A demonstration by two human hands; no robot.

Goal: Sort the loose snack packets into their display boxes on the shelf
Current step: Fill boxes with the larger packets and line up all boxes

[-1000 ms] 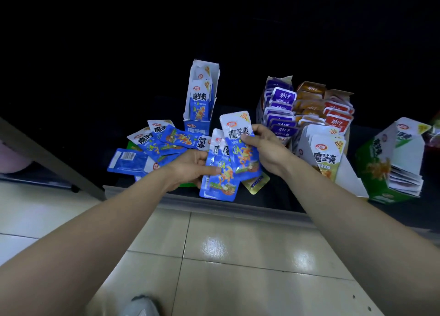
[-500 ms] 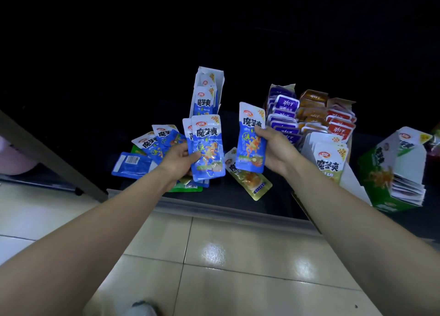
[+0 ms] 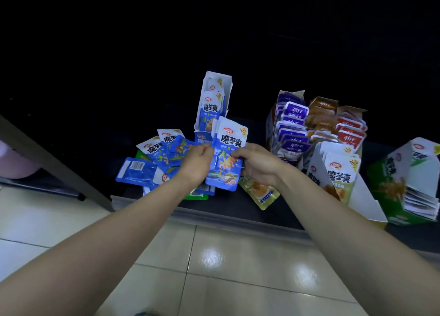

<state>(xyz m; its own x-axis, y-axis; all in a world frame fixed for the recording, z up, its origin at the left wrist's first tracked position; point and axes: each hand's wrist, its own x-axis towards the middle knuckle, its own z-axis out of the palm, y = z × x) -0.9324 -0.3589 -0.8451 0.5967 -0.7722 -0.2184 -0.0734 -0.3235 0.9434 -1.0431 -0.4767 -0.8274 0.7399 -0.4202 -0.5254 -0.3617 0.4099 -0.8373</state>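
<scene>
1. While both hands are holding a stack of blue konjac packets (image 3: 226,158) between them, the left hand (image 3: 197,159) is pinching its left edge and the right hand (image 3: 258,166) is gripping its right edge with curled fingers. The stack is hovering upright just in front of the blue display box (image 3: 228,89), not yet inside it.
2. That box is standing upright at the back of the shelf (image 3: 238,214) and is already carrying a few matching packets, so the blue sorting is judged to be partly done.
3. Loose blue packets (image 3: 162,149) are lying fanned on the shelf just left of the left hand, one of them, the face-down packet (image 3: 137,171), showing its barcode. A green packet (image 3: 197,197) is peeking out beneath the left wrist, and a yellow-green packet (image 3: 260,193) is lying flat below the right hand. All of these are awaiting their boxes, so most of the work appears to be outstanding.
4. Purple packets (image 3: 294,125), orange packets (image 3: 321,115) and red packets (image 3: 350,134) are sitting in filled rows to the right. A yellow-green display box (image 3: 338,175) is standing near the shelf's front, and a green display box (image 3: 390,187) is leaning at the far right.
5. Nothing is blocking the path to the blue box, though its narrow mouth is likely demanding a squared stack. The fanned pile is crowding its foot, and darkness is hiding the shelf's rear.
</scene>
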